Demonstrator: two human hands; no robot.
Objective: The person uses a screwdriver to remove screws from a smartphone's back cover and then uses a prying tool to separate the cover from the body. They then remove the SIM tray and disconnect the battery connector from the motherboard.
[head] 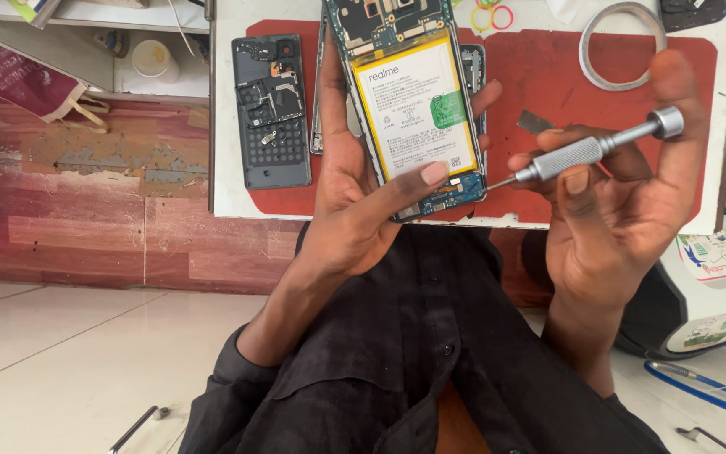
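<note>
From the head camera, looking down past a dark shirt: the left hand (355,189) is wrapped around an opened phone (409,109) with its back off, fingers curled up the far edge and the thumb pressed across the lower part of the battery (405,105), so it's closed snug on the thing and holds it up just above the near edge of the worktop (228,193). The right hand (623,202) pinches a slim silver screwdriver (594,150), thumb and a couple of fingers on the knurled barrel and the forefinger arched over the cap end, tip touching the phone's bottom right corner by the blue board. I'd say that phone handles light but fussy: stiff frame, exposed circuit board and a soft-skinned battery you really don't want to squeeze or poke, so grabbing it by the long side edges like this looks right to me, and the thumb on the battery should stay gentle. The screwdriver looks like metal with a grippy barrel, easy to hold, sharp at the tip. Count-wise: one opened phone in hand, one screwdriver, one dark inner cover panel (271,109) lying flat on the red mat (539,76) to the left, another phone part half hidden behind the held one (can't tell what exactly), one roll of tape (623,46) top right, and a few coloured rubber bands (493,15) at the top edge.
</note>
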